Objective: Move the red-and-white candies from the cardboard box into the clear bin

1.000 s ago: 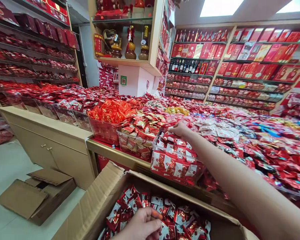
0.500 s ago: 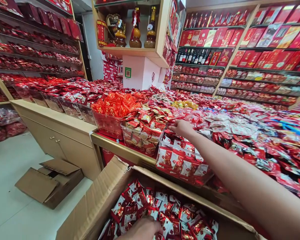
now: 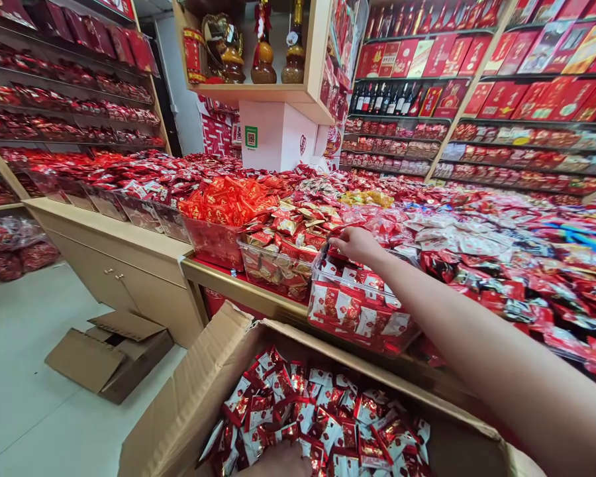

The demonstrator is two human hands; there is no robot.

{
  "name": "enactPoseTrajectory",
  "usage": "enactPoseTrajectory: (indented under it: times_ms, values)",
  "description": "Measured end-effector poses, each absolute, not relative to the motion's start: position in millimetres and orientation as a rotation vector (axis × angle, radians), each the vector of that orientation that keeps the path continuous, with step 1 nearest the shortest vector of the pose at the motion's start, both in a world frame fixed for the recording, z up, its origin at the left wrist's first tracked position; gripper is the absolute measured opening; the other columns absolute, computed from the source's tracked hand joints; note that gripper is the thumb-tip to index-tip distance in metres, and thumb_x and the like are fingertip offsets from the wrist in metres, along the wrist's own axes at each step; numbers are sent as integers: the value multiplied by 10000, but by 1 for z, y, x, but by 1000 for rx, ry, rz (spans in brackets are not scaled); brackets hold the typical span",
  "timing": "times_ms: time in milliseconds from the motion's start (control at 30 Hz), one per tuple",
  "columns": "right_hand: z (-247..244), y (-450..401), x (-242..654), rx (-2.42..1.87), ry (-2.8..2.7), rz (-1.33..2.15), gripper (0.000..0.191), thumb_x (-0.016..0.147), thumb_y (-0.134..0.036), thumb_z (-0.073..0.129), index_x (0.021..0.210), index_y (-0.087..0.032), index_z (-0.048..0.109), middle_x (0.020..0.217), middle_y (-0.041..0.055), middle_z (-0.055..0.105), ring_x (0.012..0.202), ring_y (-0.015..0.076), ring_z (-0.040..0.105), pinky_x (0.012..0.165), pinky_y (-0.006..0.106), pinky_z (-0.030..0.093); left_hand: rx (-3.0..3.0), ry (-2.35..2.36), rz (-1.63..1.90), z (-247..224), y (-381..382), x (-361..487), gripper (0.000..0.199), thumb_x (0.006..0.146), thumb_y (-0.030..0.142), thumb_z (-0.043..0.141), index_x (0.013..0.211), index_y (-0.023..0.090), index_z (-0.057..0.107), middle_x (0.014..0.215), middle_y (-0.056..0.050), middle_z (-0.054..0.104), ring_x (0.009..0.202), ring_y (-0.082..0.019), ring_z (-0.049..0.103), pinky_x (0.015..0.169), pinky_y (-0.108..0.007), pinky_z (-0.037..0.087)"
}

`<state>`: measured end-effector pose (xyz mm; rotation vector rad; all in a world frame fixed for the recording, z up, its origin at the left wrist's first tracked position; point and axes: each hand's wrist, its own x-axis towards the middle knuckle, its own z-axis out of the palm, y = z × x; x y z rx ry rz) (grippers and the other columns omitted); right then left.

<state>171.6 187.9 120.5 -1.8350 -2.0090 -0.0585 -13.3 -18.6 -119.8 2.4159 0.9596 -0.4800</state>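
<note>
My right hand (image 3: pixel 356 245) reaches across from the right to a clear plastic bin (image 3: pixel 360 321) on the front edge of the display. Its fingers are closed at the bin's left rim. Red and white wrapped sweets (image 3: pixel 347 301) fill this bin. Below, my left hand (image 3: pixel 283 462) is down among similar sweets (image 3: pixel 328 424) inside an open cardboard box (image 3: pixel 179 404). Its fingers are hidden by the packets and the lower picture edge, so their grip does not show.
Neighbouring bins hold gold-and-red sweets (image 3: pixel 278 262) and orange-red packets (image 3: pixel 218 209). Further piles of wrapped sweets (image 3: pixel 477 245) spread to the right. A second cardboard box (image 3: pixel 109 358) lies on the floor at left, beside a wooden cabinet (image 3: pixel 114 252). Stocked shelves (image 3: pixel 427 89) line the walls.
My left hand has sunk lower among the sweets, and less of it shows. My right hand stays at the bin's rim. The camera view has shifted slightly.
</note>
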Motion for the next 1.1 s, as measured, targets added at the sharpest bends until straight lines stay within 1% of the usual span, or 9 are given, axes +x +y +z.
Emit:
enactPoseTrajectory:
  times_ms: [100, 233, 400, 467, 600, 700, 767, 867, 1100]
  values:
    - [124, 182, 172, -1825, -2009, -68, 350, 735, -475, 428, 683, -167, 584, 649, 73, 607, 589, 165, 526, 469, 248, 310, 2420, 945, -554, -117, -16, -11, 315, 657, 196, 555, 942, 67, 597, 942, -197, 622, 848, -317, 584, 709, -408, 465]
    - [124, 179, 174, -1775, -1995, -140, 374, 746, -471, 416, 640, -156, 589, 605, 74, 580, 577, 161, 509, 499, 259, 312, 2483, 936, -653, -120, -15, -7, 516, 382, 189, 724, 884, 135, 621, 822, -128, 664, 679, -285, 613, 587, -365, 483]
    - [137, 173, 174, -1636, -1934, -236, 311, 743, -417, 461, 670, -146, 596, 712, 90, 561, 703, 176, 501, 618, 275, 363, 2574, 941, -524, -130, -17, -12, 258, 254, 195, 761, 439, 222, 583, 357, 50, 459, 376, -171, 490, 378, -263, 380]
    - [151, 152, 169, -1509, -1839, -306, 273, 750, -382, 465, 707, -144, 590, 803, 93, 541, 759, 173, 491, 670, 285, 370, 2476, 967, -433, -123, -15, -17, 254, 294, 233, 760, 489, 245, 598, 359, 72, 396, 364, -134, 429, 370, -232, 330]
    - [157, 56, 153, -1197, -1816, -119, 226, 778, -362, 426, 751, -187, 567, 753, 35, 534, 697, 133, 487, 661, 275, 380, 2131, 1162, 71, -82, -4, -24, 342, 441, 442, 681, 687, 211, 627, 586, 27, 520, 518, -133, 459, 449, -214, 314]
    - [110, -21, 148, -1090, -2033, 386, 134, 756, -297, 470, 690, -241, 571, 672, 13, 548, 621, 136, 491, 586, 256, 394, 1739, 1055, 379, -44, 2, -20, 261, 601, 372, 592, 741, 152, 580, 617, 27, 534, 564, -118, 465, 506, -206, 345]
    - [61, -52, 148, -1253, -1875, 595, 119, 743, -279, 484, 795, -241, 584, 800, 43, 567, 669, 156, 505, 613, 276, 407, 1494, 861, 491, -25, 3, -15, 254, 639, 314, 578, 829, 147, 556, 709, 18, 566, 644, -116, 489, 594, -216, 381]
    - [-4, -62, 149, -1455, -1365, 813, 317, 691, -373, 532, 959, -203, 547, 770, 42, 569, 544, 134, 462, 521, 272, 394, 1390, 769, 525, -11, -3, -7, 240, 649, 258, 585, 859, 145, 557, 724, 26, 561, 659, -100, 478, 635, -218, 381]
    - [-33, -51, 147, -1329, -902, 1152, 284, 632, -447, 580, 610, -168, 539, 459, -56, 403, 414, 71, 317, 389, 201, 263, 1303, 945, 670, -21, -11, -1, 284, 603, 267, 645, 830, 152, 519, 713, 26, 556, 666, -100, 498, 648, -229, 402]
